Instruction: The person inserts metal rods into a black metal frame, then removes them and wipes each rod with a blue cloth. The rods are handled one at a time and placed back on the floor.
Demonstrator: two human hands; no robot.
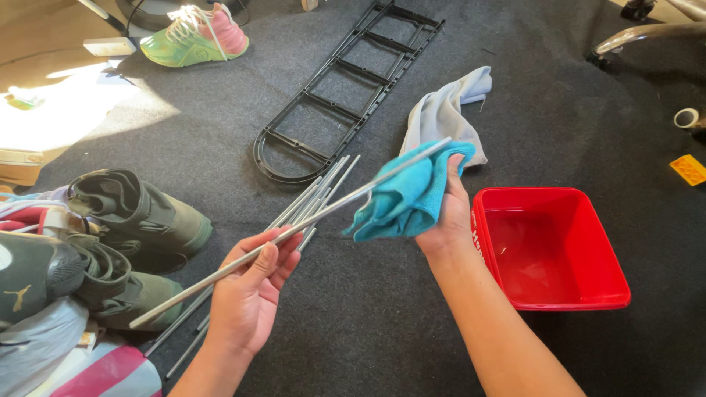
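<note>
My left hand grips a long grey metal rod near its lower end; the rod slants up to the right. My right hand holds a teal cloth wrapped around the rod's upper part, with the rod's tip poking out above the cloth. Under the held rod, a bundle of several similar grey rods lies on the dark carpet.
A red plastic basin sits right of my right hand. A black ladder-like plastic frame and a pale grey cloth lie further back. Dark green shoes are piled at left, a pink-green sneaker at top left, and a yellow block at right.
</note>
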